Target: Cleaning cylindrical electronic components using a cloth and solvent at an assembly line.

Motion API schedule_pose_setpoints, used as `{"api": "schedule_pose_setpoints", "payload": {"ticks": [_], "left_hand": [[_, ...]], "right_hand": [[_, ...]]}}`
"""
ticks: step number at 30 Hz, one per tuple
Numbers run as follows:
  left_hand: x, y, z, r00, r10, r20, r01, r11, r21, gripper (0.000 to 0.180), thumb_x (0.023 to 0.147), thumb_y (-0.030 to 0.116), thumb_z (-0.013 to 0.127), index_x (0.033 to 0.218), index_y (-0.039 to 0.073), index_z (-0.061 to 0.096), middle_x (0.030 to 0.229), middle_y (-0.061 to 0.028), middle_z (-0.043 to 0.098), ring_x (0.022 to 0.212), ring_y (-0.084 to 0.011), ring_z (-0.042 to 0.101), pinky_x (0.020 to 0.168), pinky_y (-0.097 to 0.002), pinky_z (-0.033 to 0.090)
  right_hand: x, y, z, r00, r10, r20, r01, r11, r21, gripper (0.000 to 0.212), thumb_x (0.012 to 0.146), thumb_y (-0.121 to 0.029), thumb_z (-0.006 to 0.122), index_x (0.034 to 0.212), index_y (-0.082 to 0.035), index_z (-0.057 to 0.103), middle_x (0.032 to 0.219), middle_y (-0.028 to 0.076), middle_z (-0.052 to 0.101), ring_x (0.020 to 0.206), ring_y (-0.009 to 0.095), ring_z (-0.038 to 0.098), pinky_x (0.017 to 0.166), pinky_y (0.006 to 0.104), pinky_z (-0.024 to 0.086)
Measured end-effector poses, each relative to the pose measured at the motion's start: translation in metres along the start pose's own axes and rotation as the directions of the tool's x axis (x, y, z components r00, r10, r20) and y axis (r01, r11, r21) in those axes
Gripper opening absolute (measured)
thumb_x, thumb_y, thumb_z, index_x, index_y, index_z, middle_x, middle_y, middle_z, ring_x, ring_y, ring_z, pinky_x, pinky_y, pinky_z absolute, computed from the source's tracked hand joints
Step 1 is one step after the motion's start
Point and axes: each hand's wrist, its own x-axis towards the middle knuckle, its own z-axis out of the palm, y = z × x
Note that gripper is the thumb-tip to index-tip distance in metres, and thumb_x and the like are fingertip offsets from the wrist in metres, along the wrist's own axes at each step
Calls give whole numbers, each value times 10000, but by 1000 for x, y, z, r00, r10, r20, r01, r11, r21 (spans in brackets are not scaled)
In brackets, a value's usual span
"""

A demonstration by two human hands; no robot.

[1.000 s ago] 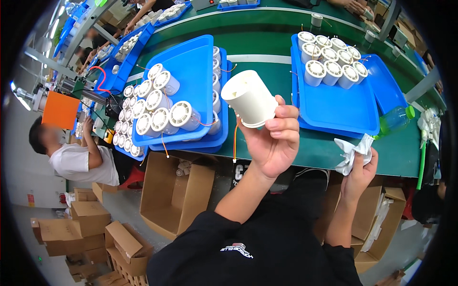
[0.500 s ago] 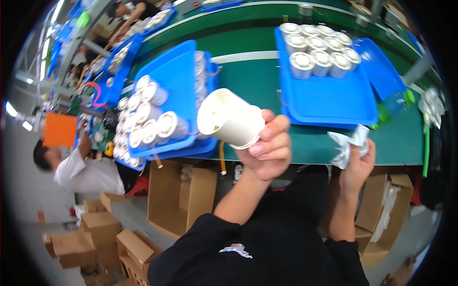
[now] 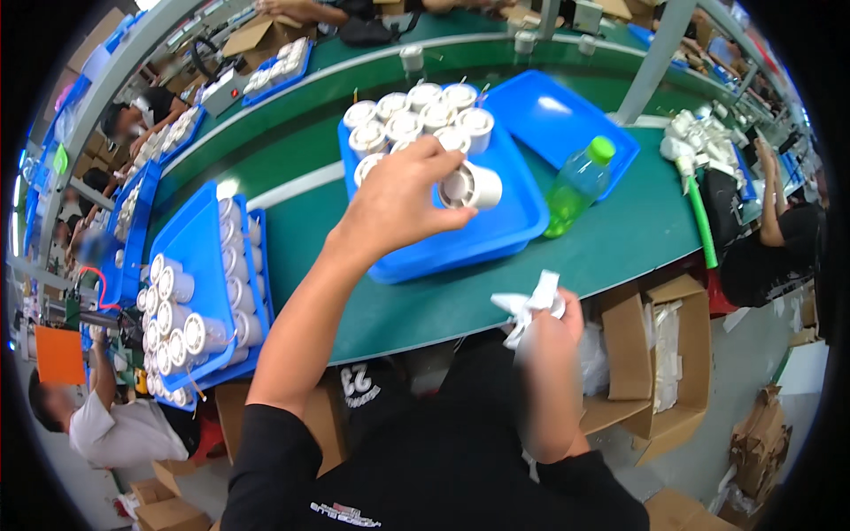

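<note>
My left hand reaches over the blue tray in front of me. Its thumb and fingers are around a white cylindrical housing, tilted on its side with a round slotted end toward the palm. Just behind stand several similar white housings, upright in rows on the tray; the hand hides some of them. Low over the table's near edge, my right hand pinches a crumpled white cloth or tissue. Part of that hand and forearm is blurred.
Beside the tray stands a green-capped bottle of green liquid, next to another blue tray. Stacked trays hold more housings at left. Open cardboard boxes sit below the table edge. A metal post rises behind; people work nearby.
My view has swung right. My left hand has carried the white housing from near me out over the blue tray and turned it. The right hand still holds the white cloth or tissue.
</note>
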Motion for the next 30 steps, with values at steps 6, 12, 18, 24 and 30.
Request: {"api": "schedule_pose_setpoints", "payload": {"ticks": [6, 12, 18, 24, 30], "left_hand": [[64, -23, 42, 961, -11, 278, -73, 954, 291, 421, 652, 297, 746, 992, 53, 702, 899, -139, 620, 842, -310, 640, 749, -416, 527], [93, -32, 57, 940, -27, 341, -92, 941, 327, 419, 648, 326, 732, 964, 51, 725, 981, -172, 597, 942, -310, 602, 807, -402, 518], [72, -57, 60, 986, 49, 158, -113, 896, 429, 487, 588, 386, 773, 945, 58, 726, 1067, -198, 566, 1006, -335, 552, 858, -411, 499], [-5, 10, -19, 993, 118, 15, -117, 944, 307, 471, 734, 366, 765, 1044, 29, 656, 1019, -159, 572, 981, -313, 570, 821, -408, 503], [-155, 1, -188, 900, -419, 121, 331, 836, 437, 419, 778, 345, 703, 1076, 52, 684, 993, -136, 610, 969, -301, 600, 838, -392, 495]], "right_hand": [[-12, -4, -15, 998, -23, -52, 26, 998, 56, 182, 904, -49, 630, 1054, -15, 532, 918, 22, 605, 786, 69, 573, 696, 228, 480], [-19, 3, -38, 997, 7, -77, 0, 995, 97, 175, 903, -31, 630, 1051, -16, 537, 951, 33, 615, 832, 81, 587, 741, 234, 484], [-19, 9, -31, 999, 44, 0, -44, 994, 101, 204, 898, -28, 627, 1072, -18, 520, 959, 39, 595, 837, 89, 578, 749, 245, 482], [-18, 3, -27, 999, 30, 20, -31, 997, 64, 235, 926, -35, 559, 1147, 10, 491, 1037, 72, 584, 898, 144, 585, 787, 289, 499], [-25, 9, 10, 968, 88, 236, -106, 992, 64, 211, 917, -13, 582, 1111, 5, 501, 971, 65, 600, 806, 103, 586, 694, 242, 492]]}}
